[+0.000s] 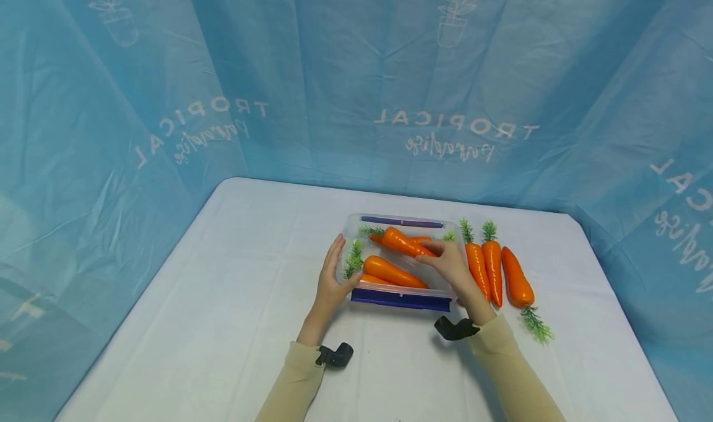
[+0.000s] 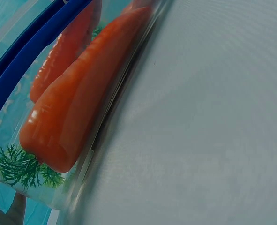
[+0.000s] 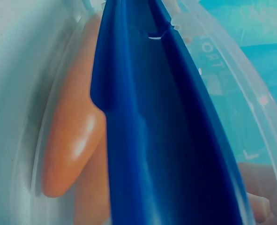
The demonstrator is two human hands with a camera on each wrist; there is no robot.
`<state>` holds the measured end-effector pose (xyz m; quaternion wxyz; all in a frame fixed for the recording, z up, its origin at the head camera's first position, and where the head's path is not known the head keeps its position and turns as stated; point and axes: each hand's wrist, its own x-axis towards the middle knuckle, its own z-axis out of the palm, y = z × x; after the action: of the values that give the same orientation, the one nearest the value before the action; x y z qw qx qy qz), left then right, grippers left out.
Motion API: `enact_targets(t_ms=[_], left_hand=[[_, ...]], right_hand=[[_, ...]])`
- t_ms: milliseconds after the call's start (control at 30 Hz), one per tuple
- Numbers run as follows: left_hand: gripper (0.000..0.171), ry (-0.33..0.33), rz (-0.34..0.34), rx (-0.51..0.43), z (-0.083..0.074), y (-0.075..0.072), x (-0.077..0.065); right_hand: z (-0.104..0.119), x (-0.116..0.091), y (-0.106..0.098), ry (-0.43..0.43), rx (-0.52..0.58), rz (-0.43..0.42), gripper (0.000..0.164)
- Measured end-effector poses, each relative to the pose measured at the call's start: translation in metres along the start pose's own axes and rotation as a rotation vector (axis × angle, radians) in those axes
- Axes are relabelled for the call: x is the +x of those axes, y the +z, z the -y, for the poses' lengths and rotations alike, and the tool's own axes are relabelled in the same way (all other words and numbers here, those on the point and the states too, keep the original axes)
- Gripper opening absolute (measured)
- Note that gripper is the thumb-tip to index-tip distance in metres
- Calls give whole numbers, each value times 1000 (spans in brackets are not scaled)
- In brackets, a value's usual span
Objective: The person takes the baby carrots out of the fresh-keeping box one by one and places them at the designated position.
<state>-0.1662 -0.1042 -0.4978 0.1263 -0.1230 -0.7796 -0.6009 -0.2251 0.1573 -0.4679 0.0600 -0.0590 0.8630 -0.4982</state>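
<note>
A clear plastic food container (image 1: 348,223) with blue side latches stands on the table with several toy carrots in it. My right hand (image 1: 452,266) reaches over its right side and pinches an orange carrot (image 1: 402,242) near the thin end, its green top pointing left. That carrot lies slantwise above others inside, such as the front carrot (image 1: 392,272). At the container's left end, my left hand (image 1: 330,286) touches the wall, fingers extended and thumb by the front corner. Through the clear wall, the left wrist view shows a carrot (image 2: 77,93) close up.
To the right of the container lie three more carrots: two side by side (image 1: 477,270) (image 1: 492,270) with tops away from me, and one (image 1: 517,279) with its top toward me. A blue printed curtain (image 1: 345,69) surrounds the white table (image 1: 250,255).
</note>
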Motion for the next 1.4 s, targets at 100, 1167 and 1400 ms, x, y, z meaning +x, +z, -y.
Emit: enact_targets(t_ms=[100,1167,1400], left_hand=[[76,-1,1,-5,-1,0,0],[76,-24,-2,-6,0,0,1],[76,-23,5,-17,-1,1,0]], right_hand=[[2,-2,-1,-22,23,-32,39],[-12,-60,-66,-26,48,-557,37],[-34,-68,-84,52,-22,-657,38]])
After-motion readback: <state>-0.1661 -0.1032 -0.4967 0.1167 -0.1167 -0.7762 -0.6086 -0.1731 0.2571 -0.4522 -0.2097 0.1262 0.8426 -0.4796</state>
